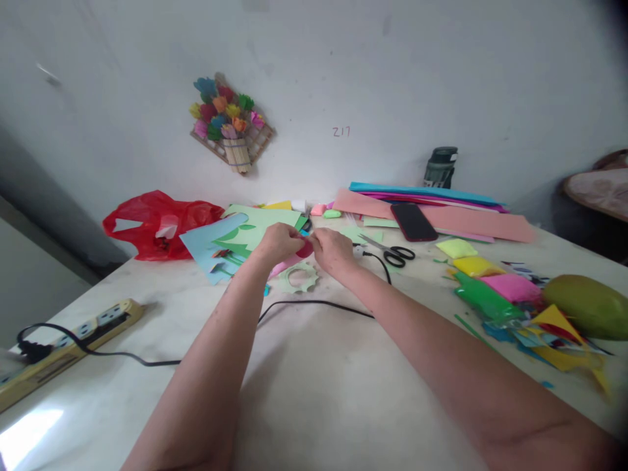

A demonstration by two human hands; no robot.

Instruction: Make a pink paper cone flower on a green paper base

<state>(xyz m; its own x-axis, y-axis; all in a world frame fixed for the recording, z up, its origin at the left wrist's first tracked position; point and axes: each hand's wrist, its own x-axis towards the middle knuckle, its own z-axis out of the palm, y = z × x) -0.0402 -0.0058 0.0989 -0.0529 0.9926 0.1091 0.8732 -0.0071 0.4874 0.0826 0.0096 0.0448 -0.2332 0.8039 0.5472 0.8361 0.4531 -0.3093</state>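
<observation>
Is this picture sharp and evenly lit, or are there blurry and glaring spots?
Head view: glare whitens the table at lower left; a soft shadow lies beside the left arm; the upper right corner darkens; the scraps at right look smeared; the held pink piece lacks fine detail.

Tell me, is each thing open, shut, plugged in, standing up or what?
Left hand: pinching the pink piece
Right hand: pinching the pink piece too
Pink piece: held up between both hands
Scissors: lying down, unheld; blade gap too small to judge
Phone: lying flat, screen dark
Bottle: upright, lid on
Power strip: black plug in it
Red bag: crumpled
Flower decoration: hanging on the wall
</observation>
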